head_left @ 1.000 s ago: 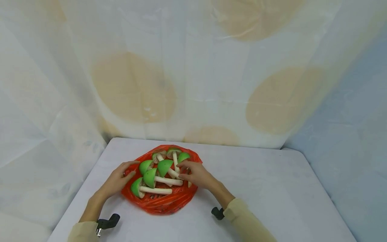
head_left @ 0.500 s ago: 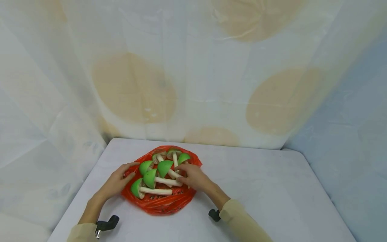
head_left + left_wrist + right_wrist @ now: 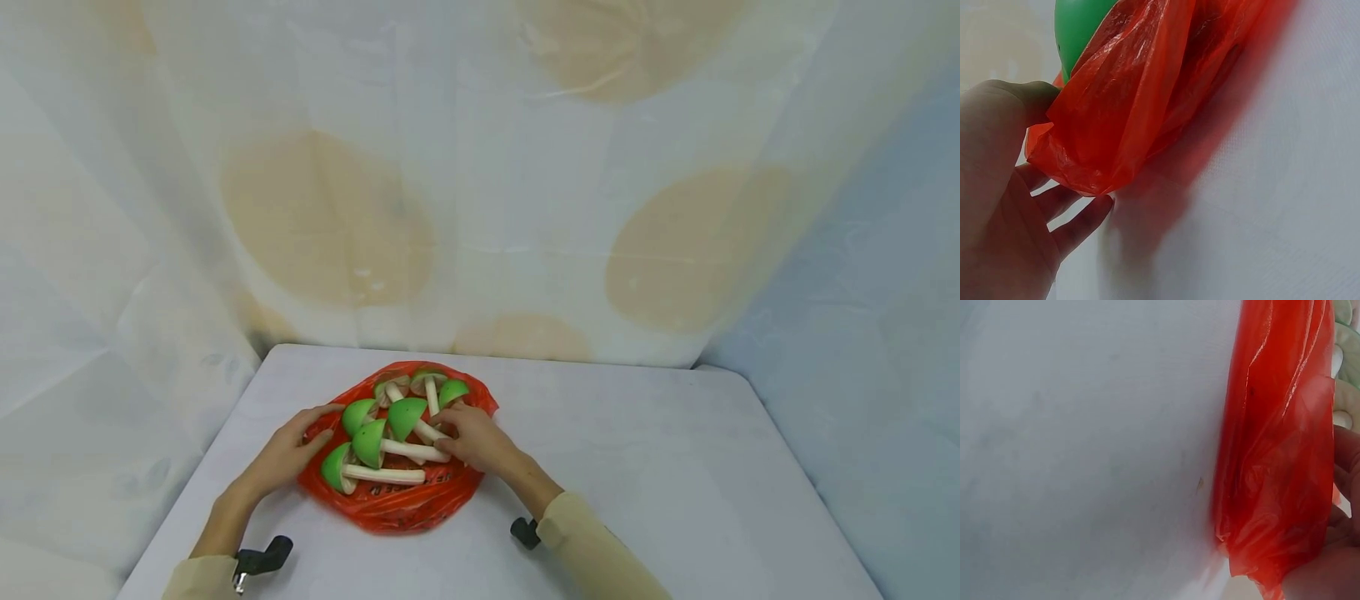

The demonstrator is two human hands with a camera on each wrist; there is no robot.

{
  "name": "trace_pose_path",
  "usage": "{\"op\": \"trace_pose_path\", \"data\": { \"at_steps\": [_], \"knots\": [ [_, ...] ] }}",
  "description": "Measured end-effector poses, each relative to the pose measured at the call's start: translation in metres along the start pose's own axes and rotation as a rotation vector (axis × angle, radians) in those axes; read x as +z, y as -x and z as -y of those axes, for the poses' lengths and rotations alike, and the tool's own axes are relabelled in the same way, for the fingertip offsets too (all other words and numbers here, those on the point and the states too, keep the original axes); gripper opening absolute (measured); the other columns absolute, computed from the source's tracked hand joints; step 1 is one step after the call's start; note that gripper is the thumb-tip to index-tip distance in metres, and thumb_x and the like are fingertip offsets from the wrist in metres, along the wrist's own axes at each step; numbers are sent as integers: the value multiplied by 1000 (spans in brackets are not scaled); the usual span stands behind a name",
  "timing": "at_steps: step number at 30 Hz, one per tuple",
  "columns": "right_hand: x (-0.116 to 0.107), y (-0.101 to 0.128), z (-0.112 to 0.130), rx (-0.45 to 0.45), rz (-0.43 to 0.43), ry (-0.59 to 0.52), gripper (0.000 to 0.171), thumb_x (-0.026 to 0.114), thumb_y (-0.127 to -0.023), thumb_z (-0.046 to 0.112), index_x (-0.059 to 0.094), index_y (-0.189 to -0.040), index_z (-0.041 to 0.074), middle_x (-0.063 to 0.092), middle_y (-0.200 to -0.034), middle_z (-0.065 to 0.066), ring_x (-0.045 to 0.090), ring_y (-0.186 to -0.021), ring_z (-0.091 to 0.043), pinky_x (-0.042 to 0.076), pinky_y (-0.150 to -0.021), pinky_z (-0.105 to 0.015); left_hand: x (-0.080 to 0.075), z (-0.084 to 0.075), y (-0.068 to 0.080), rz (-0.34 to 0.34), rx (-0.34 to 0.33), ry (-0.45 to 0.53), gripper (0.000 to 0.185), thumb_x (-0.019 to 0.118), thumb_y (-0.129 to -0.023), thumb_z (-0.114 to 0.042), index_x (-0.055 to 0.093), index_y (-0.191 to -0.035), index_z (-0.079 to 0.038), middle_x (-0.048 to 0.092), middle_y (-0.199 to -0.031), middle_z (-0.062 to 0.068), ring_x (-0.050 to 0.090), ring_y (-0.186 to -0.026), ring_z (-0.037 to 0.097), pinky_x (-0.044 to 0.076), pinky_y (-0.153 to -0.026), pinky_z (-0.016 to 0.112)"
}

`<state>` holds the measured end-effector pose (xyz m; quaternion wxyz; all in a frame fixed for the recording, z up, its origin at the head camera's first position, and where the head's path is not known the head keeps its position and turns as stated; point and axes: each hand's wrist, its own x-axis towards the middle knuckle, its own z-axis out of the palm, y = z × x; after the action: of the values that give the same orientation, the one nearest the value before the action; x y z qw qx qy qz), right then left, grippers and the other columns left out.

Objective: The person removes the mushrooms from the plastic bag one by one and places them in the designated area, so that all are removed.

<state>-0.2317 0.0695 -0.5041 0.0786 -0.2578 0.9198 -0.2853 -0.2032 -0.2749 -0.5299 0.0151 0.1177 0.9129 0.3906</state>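
Six green-capped mushrooms on one red bag

Mushrooms [image 3: 382, 446], white-stemmed, lie on a red plastic bag [image 3: 405, 504] on the table [image 3: 637, 483]. No legible writing. Left hand [image 3: 288, 450] pinches the bag's left edge; right hand [image 3: 476, 437] grasps its right edge.

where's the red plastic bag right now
In the head view, the crinkled red plastic bag lies on the white table, left of centre near the front edge, between the left hand and right hand, with green-capped toy mushrooms on it.
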Motion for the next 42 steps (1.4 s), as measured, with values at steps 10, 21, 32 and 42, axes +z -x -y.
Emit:
{"op": "trace_pose_path", "data": {
  "at_steps": [10,21,32,42],
  "knots": [
    [1,-1,-4,8,-21,-127,24,75,-92,29,73,-116,26,59,-96,12,54,-85,-8,49,-69,-22,-2,-2,0,2,-6,1,40,58,-103,-24,53,-143,-24,52,-145,14,45,-136,39,41,-106,66],
    [3,2,-4,-24,-34,-153,23,73,-93,29,73,-115,25,61,-96,7,53,-79,-8,48,-64,-21,-1,2,-1,-11,-4,-17,40,58,-103,-23,53,-143,-21,53,-143,17,48,-134,41,43,-104,65],
    [3,5,-3,-70,-66,-167,25,70,-94,27,71,-118,26,62,-100,5,54,-84,-12,48,-71,-22,-3,1,0,-4,-10,-34,40,57,-104,-25,52,-143,-21,52,-145,19,48,-134,43,44,-103,66],
    [4,6,-2,-74,-92,-179,24,70,-93,28,72,-117,26,62,-101,8,55,-88,-11,50,-78,-25,-2,4,-3,19,-29,-29,40,57,-104,-25,51,-143,-22,48,-150,18,43,-138,44,40,-106,67]
  ]
}}
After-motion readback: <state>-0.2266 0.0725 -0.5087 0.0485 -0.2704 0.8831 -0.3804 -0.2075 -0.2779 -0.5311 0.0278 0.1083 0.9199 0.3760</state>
